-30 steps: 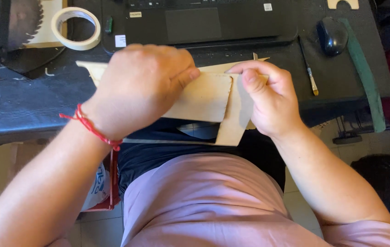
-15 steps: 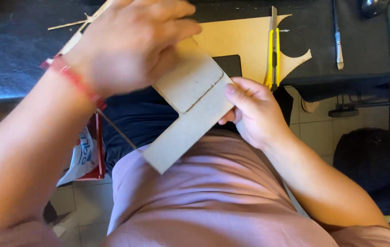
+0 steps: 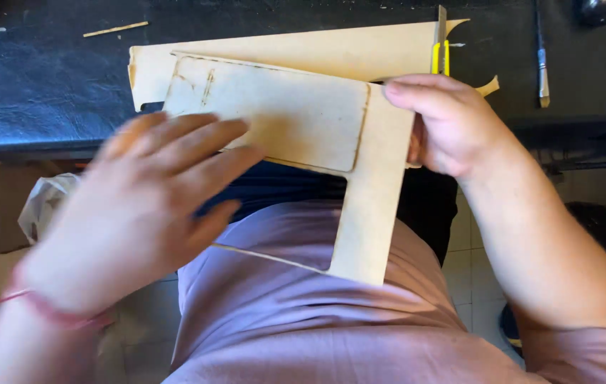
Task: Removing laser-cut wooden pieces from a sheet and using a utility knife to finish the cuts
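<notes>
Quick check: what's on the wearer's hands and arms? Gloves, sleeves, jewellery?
Both hands are bare, no gloves. The left hand is motion-blurred; its wrist carries a thin red string bracelet. The right hand shows no ring or band in this view. Both forearms are uncovered, with no sleeve in view. The torso below wears a pale pink shirt.

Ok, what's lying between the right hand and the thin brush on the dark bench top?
In the head view, a yellow utility knife stands up just above the right hand; right of it a curved tan offcut, then bare dark bench up to the thin brush.
</notes>
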